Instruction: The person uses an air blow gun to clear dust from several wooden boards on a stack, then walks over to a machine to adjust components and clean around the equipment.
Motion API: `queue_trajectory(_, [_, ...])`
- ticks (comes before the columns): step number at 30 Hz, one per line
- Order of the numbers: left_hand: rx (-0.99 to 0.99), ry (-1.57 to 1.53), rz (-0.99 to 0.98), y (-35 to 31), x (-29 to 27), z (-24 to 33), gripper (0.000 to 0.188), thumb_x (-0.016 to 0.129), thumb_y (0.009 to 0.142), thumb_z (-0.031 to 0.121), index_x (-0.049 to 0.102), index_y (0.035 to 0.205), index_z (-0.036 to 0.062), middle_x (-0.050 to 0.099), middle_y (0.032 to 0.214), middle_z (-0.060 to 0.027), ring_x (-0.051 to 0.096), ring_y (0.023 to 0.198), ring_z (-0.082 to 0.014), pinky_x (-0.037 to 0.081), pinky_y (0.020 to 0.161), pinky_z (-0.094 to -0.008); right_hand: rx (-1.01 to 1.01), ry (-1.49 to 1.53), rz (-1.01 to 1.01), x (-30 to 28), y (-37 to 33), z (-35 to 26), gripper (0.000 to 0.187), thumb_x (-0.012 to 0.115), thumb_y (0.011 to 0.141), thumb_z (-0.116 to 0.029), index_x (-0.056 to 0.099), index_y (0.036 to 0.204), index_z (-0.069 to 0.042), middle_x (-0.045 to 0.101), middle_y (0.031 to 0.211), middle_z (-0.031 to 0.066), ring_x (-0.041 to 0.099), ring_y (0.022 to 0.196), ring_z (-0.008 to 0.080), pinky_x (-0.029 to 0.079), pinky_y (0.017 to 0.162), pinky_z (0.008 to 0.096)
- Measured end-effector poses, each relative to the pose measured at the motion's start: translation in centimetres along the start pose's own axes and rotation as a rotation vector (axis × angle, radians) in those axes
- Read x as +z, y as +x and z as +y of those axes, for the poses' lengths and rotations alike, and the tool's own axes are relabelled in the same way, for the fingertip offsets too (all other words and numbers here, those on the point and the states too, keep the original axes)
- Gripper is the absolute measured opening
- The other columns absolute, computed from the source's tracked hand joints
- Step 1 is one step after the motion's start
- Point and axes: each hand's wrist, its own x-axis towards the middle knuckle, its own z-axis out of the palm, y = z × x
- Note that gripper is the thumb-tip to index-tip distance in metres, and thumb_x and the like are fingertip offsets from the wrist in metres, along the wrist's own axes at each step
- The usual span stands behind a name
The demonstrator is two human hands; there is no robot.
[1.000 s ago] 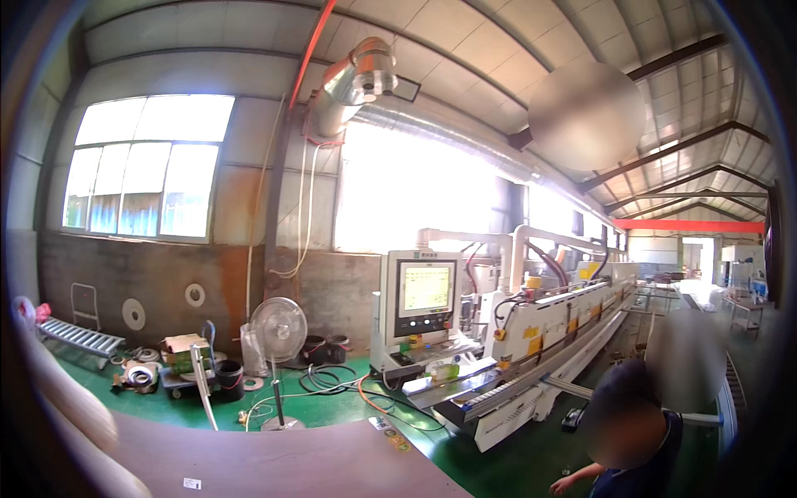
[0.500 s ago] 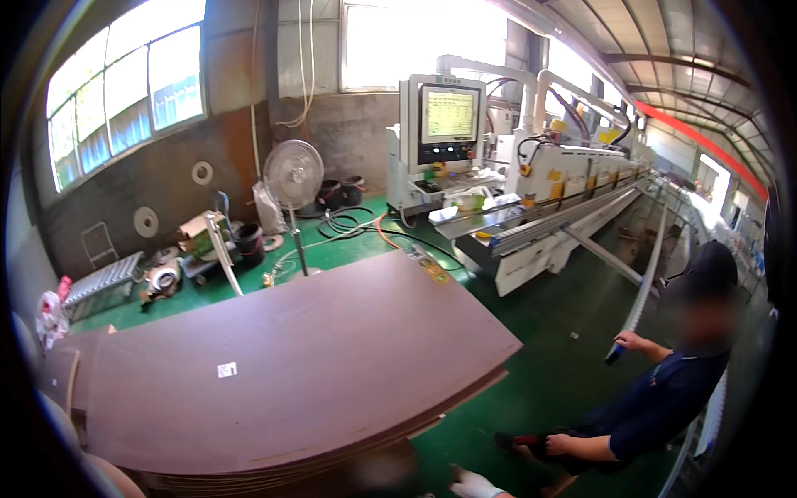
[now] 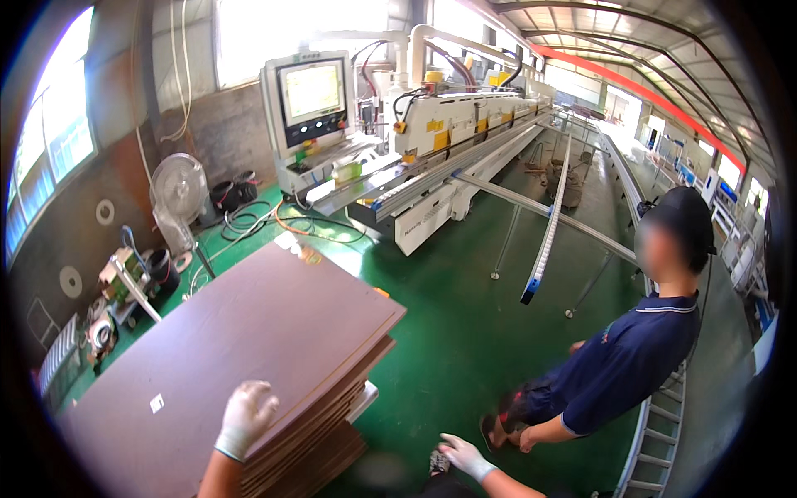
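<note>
Right of the board stack (image 3: 241, 332) stands a co-worker (image 3: 627, 357).

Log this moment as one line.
left hand: gloved, over boards, contact unclear | right hand: gloved, above floor, nothing visibly held | co-worker: standing right of boards | screen: lit

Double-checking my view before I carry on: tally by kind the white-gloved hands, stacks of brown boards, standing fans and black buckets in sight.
White-gloved left hand and right hand: 2
Stack of brown boards: 1
Standing fan: 1
Black buckets: 3
Total: 7
</note>
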Motion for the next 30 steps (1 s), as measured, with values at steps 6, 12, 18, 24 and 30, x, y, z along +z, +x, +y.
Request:
queue_trajectory(6, [-0.068,-0.021,0.073,5.3,10.4,2.4,0.036,0.066,0.086,0.026,0.062,0.112,0.0014,0.06,0.121,-0.0211,0.052,0.118,-0.0388,0.041,0.102,-0.0463,0.154,0.426,0.39,-4.8,2.0,13.7,0.035,0.058,0.092,-0.011,0.056,0.124,0.004,0.067,0.103,0.0121,0.065,0.091,0.016,0.052,0.083,0.0294])
queue_trajectory(12, [-0.098,0.045,0.007,12.1,17.7,8.2,0.038,0.065,0.087,0.027,0.06,0.117,0.0032,0.056,0.128,-0.0215,0.046,0.126,-0.0406,0.035,0.107,-0.0483,0.123,0.598,0.174,-11.3,8.0,6.3,0.035,0.058,0.096,-0.01,0.054,0.129,0.003,0.065,0.116,0.0121,0.063,0.104,0.017,0.049,0.091,0.0288])
queue_trajectory(18, [-0.063,0.079,-0.075,20.9,21.6,11.2,0.042,0.064,0.087,0.028,0.058,0.121,0.0044,0.052,0.133,-0.0195,0.041,0.131,-0.042,0.031,0.111,-0.0497,0.127,0.722,0.052,-15.7,16.3,5.3,0.034,0.057,0.097,-0.01,0.055,0.128,0.002,0.066,0.113,0.0092,0.062,0.1,0.0149,0.049,0.09,0.0274])
queue_trajectory(24, [-0.074,0.163,-0.025,30.8,25.2,8.8,0.041,0.065,0.086,0.028,0.06,0.119,0.0041,0.055,0.129,-0.018,0.041,0.131,-0.0414,0.029,0.111,-0.0516,0.277,0.661,0.116,-20.5,26.8,10.2,0.035,0.058,0.096,-0.014,0.056,0.125,0.006,0.066,0.113,0.0146,0.066,0.099,0.0192,0.052,0.088,0.0291])
queue_trajectory(30, [-0.079,0.182,-0.333,41.1,27.5,7.8,0.045,0.06,0.088,0.039,0.063,0.115,0.0031,0.066,0.113,-0.0167,0.058,0.114,-0.0338,0.039,0.104,-0.0479,0.353,0.518,0.029,-29.5,39.1,10.3,0.037,0.057,0.099,-0.023,0.055,0.128,-0.001,0.066,0.11,0.0113,0.065,0.094,0.0181,0.053,0.082,0.0314])
